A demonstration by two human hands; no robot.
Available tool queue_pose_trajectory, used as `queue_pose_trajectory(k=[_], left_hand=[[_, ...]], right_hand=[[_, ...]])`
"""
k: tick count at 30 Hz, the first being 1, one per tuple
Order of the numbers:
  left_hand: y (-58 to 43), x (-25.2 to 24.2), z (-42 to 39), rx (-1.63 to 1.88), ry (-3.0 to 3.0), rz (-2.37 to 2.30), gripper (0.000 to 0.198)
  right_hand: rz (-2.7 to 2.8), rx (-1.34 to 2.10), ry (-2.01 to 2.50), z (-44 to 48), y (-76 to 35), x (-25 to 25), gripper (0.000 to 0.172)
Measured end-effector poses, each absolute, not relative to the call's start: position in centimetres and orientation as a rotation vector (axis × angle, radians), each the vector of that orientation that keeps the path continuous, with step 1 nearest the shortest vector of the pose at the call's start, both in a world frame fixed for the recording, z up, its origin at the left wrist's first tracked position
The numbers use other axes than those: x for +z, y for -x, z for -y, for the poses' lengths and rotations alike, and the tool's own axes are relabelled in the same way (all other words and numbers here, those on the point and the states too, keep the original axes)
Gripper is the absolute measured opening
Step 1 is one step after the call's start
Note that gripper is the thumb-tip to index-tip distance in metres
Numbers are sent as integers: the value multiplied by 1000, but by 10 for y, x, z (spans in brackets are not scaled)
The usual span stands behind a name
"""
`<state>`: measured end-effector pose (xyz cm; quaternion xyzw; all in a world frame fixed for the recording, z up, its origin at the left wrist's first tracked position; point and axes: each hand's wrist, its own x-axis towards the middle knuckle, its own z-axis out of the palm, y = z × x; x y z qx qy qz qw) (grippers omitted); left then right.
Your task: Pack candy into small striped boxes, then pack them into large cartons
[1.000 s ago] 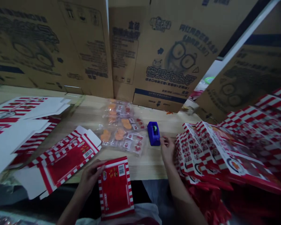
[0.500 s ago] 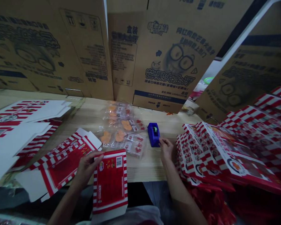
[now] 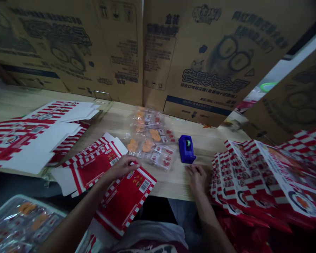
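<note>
My left hand point(image 3: 125, 168) grips the upper edge of a red snack box point(image 3: 128, 198) with white-striped borders and a barcode. The box is tilted, its lower end near my lap. My right hand point(image 3: 197, 176) is beside the table's front edge, its fingertips pinched just below a blue tape dispenser point(image 3: 186, 149). Whatever may be between those fingertips is too small to make out. Clear candy packets point(image 3: 158, 156) with orange and red pieces lie behind the box. Several folded red box blanks point(image 3: 96, 167) rest just left of my left hand.
Flat white-and-red cartons point(image 3: 39, 137) are spread at the left. A tray point(image 3: 21, 197) of candy packets stands low at the front left. Filled striped boxes point(image 3: 252, 179) are stacked at the right. Large brown cardboard boxes point(image 3: 158, 70) wall off the table's back.
The view has swung to the left, bringing the candy tray into sight. The red box has gone from upright to tilted in my left hand. My right hand has drawn slightly away from the dispenser.
</note>
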<state>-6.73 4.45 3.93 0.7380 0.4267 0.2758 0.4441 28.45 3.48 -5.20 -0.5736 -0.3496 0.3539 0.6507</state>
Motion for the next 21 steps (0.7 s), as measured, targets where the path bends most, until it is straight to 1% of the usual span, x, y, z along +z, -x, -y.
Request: queue_pose_trajectory(k=[3, 6, 8, 10, 12, 17, 19, 21], left_hand=[[64, 32, -50, 566, -1826, -1001, 32], [58, 26, -55, 483, -1819, -954, 34], [53, 24, -56, 451, -1816, -936, 35], [51, 24, -55, 430, -1812, -922, 36], [50, 26, -52, 423, -1805, -904, 36], [51, 31, -46, 455, -1786, -911, 36], [52, 34, -44, 475, -1790, -927, 35], [53, 37, -42, 472, -1780, -908, 35]], right_hand=[[1046, 1069, 1254, -23, -262, -19, 25], [1687, 1466, 1008, -26, -225, 17, 25], [2031, 1591, 788, -34, -202, 33, 26], [2235, 1580, 678, -40, -184, 40, 26], [2347, 1481, 692, -42, -172, 39, 26], [2387, 1060, 1030, -28, -159, 25, 27], [2286, 1041, 1153, -21, -157, 22, 30], [2100, 1173, 1203, -15, -157, 20, 33]])
